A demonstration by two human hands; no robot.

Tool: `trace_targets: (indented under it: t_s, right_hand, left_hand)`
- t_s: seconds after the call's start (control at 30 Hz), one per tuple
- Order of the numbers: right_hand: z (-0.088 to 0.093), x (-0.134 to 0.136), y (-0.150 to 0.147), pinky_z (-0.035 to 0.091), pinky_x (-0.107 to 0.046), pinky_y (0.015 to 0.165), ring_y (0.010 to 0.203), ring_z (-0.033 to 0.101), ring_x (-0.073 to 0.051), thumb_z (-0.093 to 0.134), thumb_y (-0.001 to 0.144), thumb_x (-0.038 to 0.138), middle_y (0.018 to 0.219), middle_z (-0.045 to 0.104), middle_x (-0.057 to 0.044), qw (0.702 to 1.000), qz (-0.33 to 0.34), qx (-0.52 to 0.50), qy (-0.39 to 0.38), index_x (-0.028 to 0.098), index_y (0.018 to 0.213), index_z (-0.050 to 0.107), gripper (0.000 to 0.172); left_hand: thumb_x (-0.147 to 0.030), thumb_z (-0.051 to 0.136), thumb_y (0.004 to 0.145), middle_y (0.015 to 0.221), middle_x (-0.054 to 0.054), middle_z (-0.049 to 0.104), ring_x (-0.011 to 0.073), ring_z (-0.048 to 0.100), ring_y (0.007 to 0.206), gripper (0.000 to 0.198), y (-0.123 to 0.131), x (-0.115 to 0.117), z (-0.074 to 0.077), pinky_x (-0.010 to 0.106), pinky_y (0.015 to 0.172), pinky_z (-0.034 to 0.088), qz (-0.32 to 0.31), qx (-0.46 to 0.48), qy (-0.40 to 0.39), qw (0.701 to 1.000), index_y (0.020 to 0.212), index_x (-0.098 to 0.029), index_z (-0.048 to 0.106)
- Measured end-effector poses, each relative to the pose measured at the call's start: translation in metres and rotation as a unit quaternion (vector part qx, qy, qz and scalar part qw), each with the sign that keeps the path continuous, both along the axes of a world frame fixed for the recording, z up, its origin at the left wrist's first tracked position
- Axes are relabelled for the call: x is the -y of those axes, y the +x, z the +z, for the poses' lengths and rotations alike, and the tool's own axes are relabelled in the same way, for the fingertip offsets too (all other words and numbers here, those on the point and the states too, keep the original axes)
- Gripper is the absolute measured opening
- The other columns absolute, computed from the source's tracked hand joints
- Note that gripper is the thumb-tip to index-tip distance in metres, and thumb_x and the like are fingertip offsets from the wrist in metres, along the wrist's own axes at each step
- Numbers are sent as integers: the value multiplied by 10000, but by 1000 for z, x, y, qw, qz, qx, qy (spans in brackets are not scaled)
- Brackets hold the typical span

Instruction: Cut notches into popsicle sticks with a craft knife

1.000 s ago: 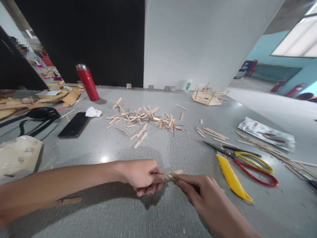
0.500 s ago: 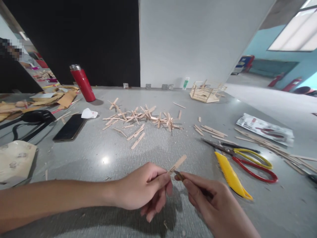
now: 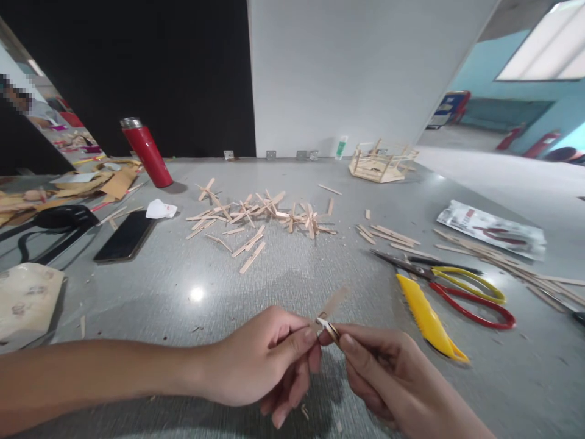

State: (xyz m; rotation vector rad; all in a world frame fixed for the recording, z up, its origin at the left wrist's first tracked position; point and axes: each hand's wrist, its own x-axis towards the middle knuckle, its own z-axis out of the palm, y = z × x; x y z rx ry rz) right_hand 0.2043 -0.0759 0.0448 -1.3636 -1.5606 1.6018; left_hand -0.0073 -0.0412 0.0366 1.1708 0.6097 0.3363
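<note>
My left hand (image 3: pixel 269 360) pinches the lower end of a thin wooden stick (image 3: pixel 335 301), whose free end points up and to the right and looks blurred. Close against it, my right hand (image 3: pixel 384 372) grips a small blade (image 3: pixel 323 324) with a brownish handle, its tip touching the stick near a notch. Beyond the hands lies a pile of short wooden pieces (image 3: pixel 274 210). Right of my right hand are a yellow-handled cutter (image 3: pixel 427 317) and scissors (image 3: pixel 432 277) with one yellow and one red handle.
A red bottle (image 3: pixel 148 152), a black phone (image 3: pixel 124 236) and a white crumpled wrapper (image 3: pixel 161 209) stand or lie at left. A wooden frame model (image 3: pixel 381 167) sits at the back. Long sticks (image 3: pixel 507 262) and a silver packet (image 3: pixel 493 230) lie at right.
The blade in my right hand has tilted and now shows a bright face against the stick. The view has shifted slightly, and the stick's free end has become blurred.
</note>
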Motion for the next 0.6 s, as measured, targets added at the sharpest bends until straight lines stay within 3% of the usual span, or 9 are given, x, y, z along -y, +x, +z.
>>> trace_targets:
  t_s: [0.2, 0.33, 0.4, 0.5, 0.6]
  right_hand:
    - [0, 1, 4, 231, -250, 420, 488, 311, -108, 457, 996, 597, 558, 377, 52, 985, -75, 99, 122, 198, 913, 712, 481]
    - [1, 0, 1, 380, -253, 479, 545, 476, -138, 538, 961, 569, 602, 496, 28, 972, -150, 71, 164, 219, 1020, 691, 386]
    - [0, 1, -2, 423, -257, 539, 614, 531, -149, 700, 860, 542, 638, 534, 30, 975, -168, 33, 138, 229, 983, 666, 339]
    - [-4, 4, -6, 398, -248, 542, 591, 511, -129, 849, 726, 438, 612, 530, 55, 985, -156, -6, 67, 222, 857, 633, 332]
    - [-5, 5, -10, 438, -254, 582, 607, 572, -134, 786, 813, 382, 641, 601, 29, 992, -108, -67, 23, 209, 822, 642, 225]
  left_hand:
    - [-552, 379, 1065, 525, -54, 555, 60, 457, 355, 425, 2, 2, 5, 140, 367, 363, 11, 3, -11, 1000, 892, -191, 521]
    - [-594, 388, 1049, 553, -54, 558, 59, 469, 375, 444, 0, 5, 8, 141, 390, 374, 16, -5, -2, 1000, 932, -189, 528]
    - [-644, 378, 1030, 563, -53, 556, 60, 470, 390, 480, -1, 9, 9, 140, 399, 380, 5, -27, 10, 1000, 955, -192, 522]
    - [-726, 367, 983, 577, -41, 555, 65, 463, 418, 558, 0, 14, 11, 139, 402, 376, -22, -74, 27, 997, 952, -191, 520]
    - [-803, 366, 924, 611, -18, 564, 64, 464, 463, 647, 1, 19, 15, 134, 421, 365, -27, -93, 39, 995, 932, -178, 532]
